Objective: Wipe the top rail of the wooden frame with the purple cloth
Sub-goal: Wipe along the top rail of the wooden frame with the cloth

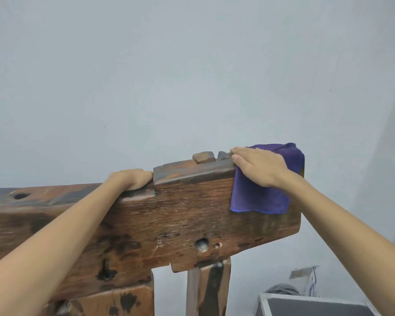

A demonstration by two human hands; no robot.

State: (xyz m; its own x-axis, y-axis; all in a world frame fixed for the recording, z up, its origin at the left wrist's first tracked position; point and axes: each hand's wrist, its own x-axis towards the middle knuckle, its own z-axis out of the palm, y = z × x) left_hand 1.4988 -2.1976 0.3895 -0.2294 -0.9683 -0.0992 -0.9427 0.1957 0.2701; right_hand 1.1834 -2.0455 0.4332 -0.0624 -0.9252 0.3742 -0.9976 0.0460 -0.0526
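Cloth (260, 197), purple, soft and light, draped over top rail (192, 172) end beneath flat-spread right hand (258, 166). Best pressed under palm, not pinched. Left hand (132, 179) curled over rail, steadying.

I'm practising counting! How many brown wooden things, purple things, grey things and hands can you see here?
Brown wood: 1, the worn wooden frame with its top rail
Purple: 1, the soft purple cloth
Grey: 1, the metal-edged grey case
Hands: 2, the left hand and the right hand
Total: 5
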